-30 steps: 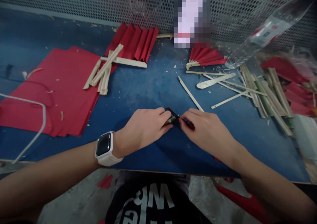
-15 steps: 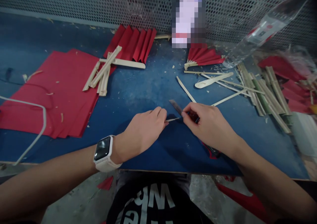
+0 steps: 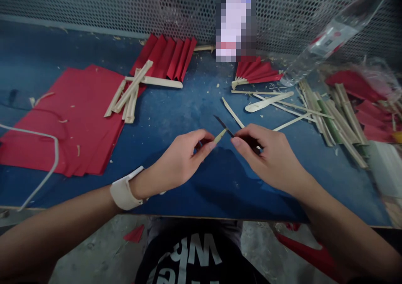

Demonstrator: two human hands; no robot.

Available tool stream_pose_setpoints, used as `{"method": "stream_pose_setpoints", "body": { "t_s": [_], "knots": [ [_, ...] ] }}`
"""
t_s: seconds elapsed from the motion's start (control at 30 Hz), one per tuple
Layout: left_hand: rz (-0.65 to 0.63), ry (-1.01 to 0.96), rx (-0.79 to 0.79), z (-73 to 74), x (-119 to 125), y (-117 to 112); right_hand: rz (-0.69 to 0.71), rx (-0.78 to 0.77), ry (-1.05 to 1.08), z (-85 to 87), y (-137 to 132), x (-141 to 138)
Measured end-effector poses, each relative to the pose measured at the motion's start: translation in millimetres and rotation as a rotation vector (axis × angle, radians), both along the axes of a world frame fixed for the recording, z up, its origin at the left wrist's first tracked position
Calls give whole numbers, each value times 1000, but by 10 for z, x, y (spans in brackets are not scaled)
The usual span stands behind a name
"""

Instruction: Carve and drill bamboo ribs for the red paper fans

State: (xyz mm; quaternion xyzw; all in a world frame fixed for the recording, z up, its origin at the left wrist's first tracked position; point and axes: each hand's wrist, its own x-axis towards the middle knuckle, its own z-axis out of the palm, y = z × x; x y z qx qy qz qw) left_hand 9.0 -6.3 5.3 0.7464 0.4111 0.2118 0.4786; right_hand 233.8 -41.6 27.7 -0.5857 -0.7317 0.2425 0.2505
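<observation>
My left hand (image 3: 182, 160) is closed, with a short pale bamboo strip (image 3: 220, 136) pinched between thumb and finger. The strip's tip points up and to the right, over the middle of the blue table. In my right hand (image 3: 268, 152) is a knife (image 3: 220, 122); its dark, narrow blade sticks out up and to the left past my fingertips. Blade and strip tip meet or nearly meet between the two hands. My palm hides the knife's handle. Just beyond my right hand lies a loose bamboo sliver (image 3: 233, 113).
Red paper sheets (image 3: 63, 129) lie on the left, with bamboo pieces (image 3: 133, 87) on their corner. Behind are pleated red paper (image 3: 166, 58) and a small red fan (image 3: 257, 71). A bamboo spatula-like piece (image 3: 268, 102), bamboo strips (image 3: 337, 121) and a plastic bottle (image 3: 333, 37) occupy the right.
My left hand has rolled palm-up, bringing the bamboo strip up and right against or close to the blade. The blade now shows edge-on; the red-and-black handle is hidden.
</observation>
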Motion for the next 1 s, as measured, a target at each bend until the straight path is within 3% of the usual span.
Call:
{"method": "stream_pose_setpoints", "body": {
  "t_s": [0.1, 0.2, 0.3, 0.5, 0.63, 0.77, 1.0],
  "knots": [
    [6, -135, -175, 41, 10, -23, 89, -39, 28, 49, 1, 23],
    [9, -189, -98, 78, -1, -46, 173, -167, 60, 57, -12, 58],
    [-1, -154, -22, 121, -21, -60, 202, -178, 34, 49, -42, 67],
    [-88, -197, -149, 156, -23, -86, 289, -221, -4, 90, -71, 11],
    [-134, -144, -81, 182, -41, -98, 321, -273, -18, 106, -57, 7],
    [-152, -79, 15, 200, -62, -107, 342, -253, -11, 74, -58, 29],
    [-154, -106, 33, 185, -54, -100, 347, -217, 31, 54, -63, 31]
  ]
}}
